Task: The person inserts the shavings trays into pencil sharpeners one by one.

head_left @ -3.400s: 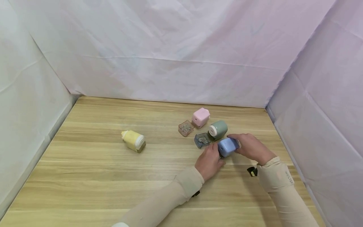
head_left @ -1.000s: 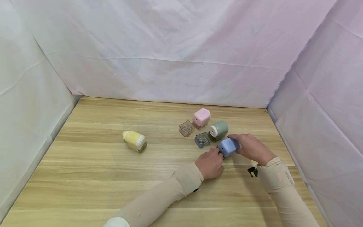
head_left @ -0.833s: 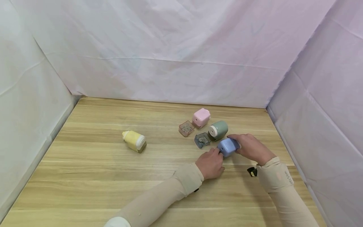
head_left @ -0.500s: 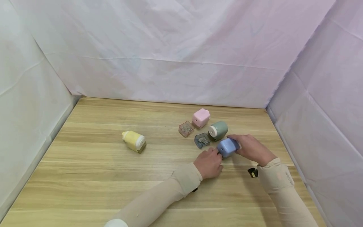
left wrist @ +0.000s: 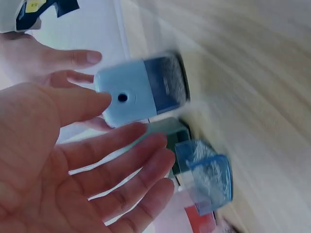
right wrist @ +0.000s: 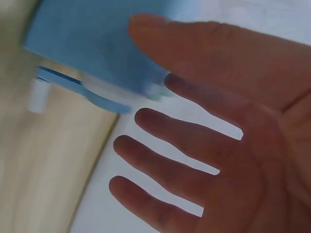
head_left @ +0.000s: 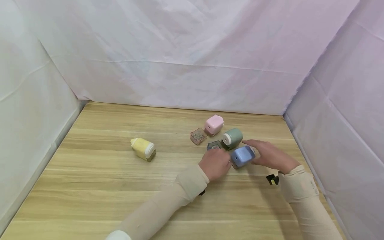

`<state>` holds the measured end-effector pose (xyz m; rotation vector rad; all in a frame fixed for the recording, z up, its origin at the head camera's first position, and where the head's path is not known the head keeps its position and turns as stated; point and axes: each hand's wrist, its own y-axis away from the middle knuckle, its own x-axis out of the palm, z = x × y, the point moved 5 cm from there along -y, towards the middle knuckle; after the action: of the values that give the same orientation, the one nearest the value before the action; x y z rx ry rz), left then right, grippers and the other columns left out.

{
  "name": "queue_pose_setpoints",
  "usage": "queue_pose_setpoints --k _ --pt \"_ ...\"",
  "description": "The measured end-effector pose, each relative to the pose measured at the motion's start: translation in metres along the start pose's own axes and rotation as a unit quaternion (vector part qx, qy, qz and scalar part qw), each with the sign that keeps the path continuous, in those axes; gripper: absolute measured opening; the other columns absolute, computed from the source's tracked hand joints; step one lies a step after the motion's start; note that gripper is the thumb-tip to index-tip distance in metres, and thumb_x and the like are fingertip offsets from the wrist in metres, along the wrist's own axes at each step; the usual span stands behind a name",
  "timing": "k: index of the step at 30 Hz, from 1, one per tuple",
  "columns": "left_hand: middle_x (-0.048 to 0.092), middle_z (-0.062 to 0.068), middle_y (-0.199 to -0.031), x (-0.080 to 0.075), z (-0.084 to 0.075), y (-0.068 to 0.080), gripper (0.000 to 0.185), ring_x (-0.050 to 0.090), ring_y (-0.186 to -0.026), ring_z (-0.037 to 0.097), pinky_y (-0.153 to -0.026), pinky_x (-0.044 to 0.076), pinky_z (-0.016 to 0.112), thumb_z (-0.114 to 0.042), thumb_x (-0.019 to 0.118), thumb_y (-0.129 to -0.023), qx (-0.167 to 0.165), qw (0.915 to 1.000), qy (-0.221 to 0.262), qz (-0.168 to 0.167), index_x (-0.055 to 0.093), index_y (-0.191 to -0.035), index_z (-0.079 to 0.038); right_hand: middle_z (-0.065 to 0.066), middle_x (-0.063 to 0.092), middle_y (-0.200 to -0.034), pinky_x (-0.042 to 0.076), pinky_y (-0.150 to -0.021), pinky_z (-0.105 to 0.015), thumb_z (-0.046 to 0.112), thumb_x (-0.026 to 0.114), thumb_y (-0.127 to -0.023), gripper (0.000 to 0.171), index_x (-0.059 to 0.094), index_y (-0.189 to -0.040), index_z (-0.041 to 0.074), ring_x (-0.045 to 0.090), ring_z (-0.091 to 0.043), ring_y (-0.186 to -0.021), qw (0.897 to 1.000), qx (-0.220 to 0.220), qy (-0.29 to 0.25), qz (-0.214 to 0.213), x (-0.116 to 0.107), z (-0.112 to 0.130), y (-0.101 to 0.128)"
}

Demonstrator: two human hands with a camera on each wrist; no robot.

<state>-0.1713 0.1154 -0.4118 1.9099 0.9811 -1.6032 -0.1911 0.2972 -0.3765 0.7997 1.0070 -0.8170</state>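
A blue pencil sharpener [head_left: 243,156] with a crank handle stands on the table between my two hands. Its dark see-through shavings bin [left wrist: 167,83] is fitted at the base, with shavings inside. My left hand [head_left: 216,163] is just left of it with fingers spread and relaxed, holding nothing; its thumb overlaps the sharpener's body in the left wrist view. On the other side, my right hand [head_left: 271,155] has its fingers extended and apart around the handle end. In the right wrist view, the right thumb overlaps the blue body, while the blue crank [right wrist: 82,90] hangs in front of the fingers.
Behind stand a green sharpener [head_left: 232,137] and a pink sharpener [head_left: 214,125]. Beside them lie a bluish bin [head_left: 214,145], partly hidden by the left hand, and a reddish bin [head_left: 198,136], both with shavings. A yellow sharpener [head_left: 142,148] sits to the left.
My left hand has left the front of the blue sharpener and drawn back to the left. My right hand has loosened from it and shifted right; the sharpener has turned slightly.
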Motion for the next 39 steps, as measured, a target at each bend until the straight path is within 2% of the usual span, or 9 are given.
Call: queue_pose_setpoints --k 4,6,12,18,23,26,33,39 --pt "0.075 0.01 -0.107 -0.004 0.011 0.0 0.026 0.075 -0.097 0.022 -0.078 0.063 0.036 -0.024 0.065 -0.108 -0.043 0.9984 0.037 -0.005 0.072 -0.12 -0.001 -0.033 0.059 -0.15 0.047 -0.112 -0.068 0.006 0.091 -0.083 0.077 0.055 -0.15 -0.007 0.056 -0.055 -0.138 1.0 -0.005 0.019 -0.006 -0.013 0.002 0.001" --pt "0.073 0.014 -0.113 -0.006 0.016 0.001 0.032 0.073 -0.103 0.024 -0.084 0.063 0.036 -0.021 0.067 -0.107 -0.063 0.996 0.06 -0.02 0.068 -0.127 0.002 -0.033 0.058 -0.151 0.046 -0.113 -0.068 0.008 0.089 -0.086 0.076 0.054 -0.151 -0.007 0.055 -0.055 -0.139 1.0 0.0 0.026 -0.008 -0.02 0.003 0.0" --pt "0.065 0.018 -0.121 -0.009 0.03 0.002 0.04 0.066 -0.111 0.028 -0.089 0.063 0.035 -0.017 0.075 -0.101 -0.11 0.9869 0.097 -0.066 0.064 -0.132 0.006 -0.033 0.053 -0.156 0.043 -0.116 -0.069 0.013 0.084 -0.093 0.073 0.051 -0.154 -0.006 0.05 -0.056 -0.144 0.999 0.017 0.028 0.002 -0.034 0.007 -0.006" --pt "0.065 0.019 -0.129 -0.004 0.044 0.0 0.051 0.063 -0.118 0.029 -0.099 0.059 0.038 -0.023 0.081 -0.098 -0.154 0.9829 0.089 -0.046 0.063 -0.136 0.006 -0.034 0.051 -0.158 0.04 -0.118 -0.07 0.018 0.082 -0.095 0.072 0.05 -0.156 -0.005 0.048 -0.056 -0.145 0.999 0.017 0.036 0.004 -0.039 0.013 -0.01" --pt "0.062 0.021 -0.137 0.004 0.051 0.001 0.056 0.063 -0.124 0.031 -0.094 0.063 0.039 -0.021 0.082 -0.098 -0.182 0.975 0.125 -0.025 0.059 -0.141 0.007 -0.033 0.048 -0.16 0.039 -0.119 -0.07 0.018 0.08 -0.097 0.072 0.048 -0.157 -0.004 0.045 -0.056 -0.148 0.999 0.024 0.037 0.009 -0.04 0.015 -0.013" --pt "0.062 0.022 -0.137 0.009 0.052 0.001 0.056 0.062 -0.125 0.031 -0.092 0.063 0.039 -0.021 0.082 -0.098 -0.189 0.9721 0.137 -0.019 0.059 -0.141 0.007 -0.033 0.047 -0.161 0.038 -0.119 -0.071 0.018 0.08 -0.098 0.072 0.047 -0.158 -0.003 0.044 -0.056 -0.148 0.999 0.027 0.038 0.013 -0.04 0.015 -0.014" --pt "0.062 0.022 -0.137 0.022 0.057 -0.001 0.054 0.061 -0.128 0.03 -0.097 0.062 0.041 -0.025 0.081 -0.099 -0.205 0.9666 0.154 -0.002 0.06 -0.136 0.009 -0.032 0.048 -0.161 0.038 -0.12 -0.07 0.018 0.08 -0.098 0.071 0.048 -0.157 -0.004 0.045 -0.055 -0.149 0.999 0.022 0.036 0.006 -0.041 0.016 -0.013" --pt "0.064 0.023 -0.132 0.029 0.057 -0.006 0.055 0.063 -0.125 0.031 -0.1 0.061 0.041 -0.028 0.081 -0.099 -0.207 0.9672 0.147 0.001 0.061 -0.134 0.01 -0.033 0.05 -0.159 0.039 -0.12 -0.069 0.018 0.08 -0.097 0.069 0.05 -0.155 -0.005 0.046 -0.055 -0.148 0.999 0.015 0.044 -0.001 -0.042 0.014 -0.012"
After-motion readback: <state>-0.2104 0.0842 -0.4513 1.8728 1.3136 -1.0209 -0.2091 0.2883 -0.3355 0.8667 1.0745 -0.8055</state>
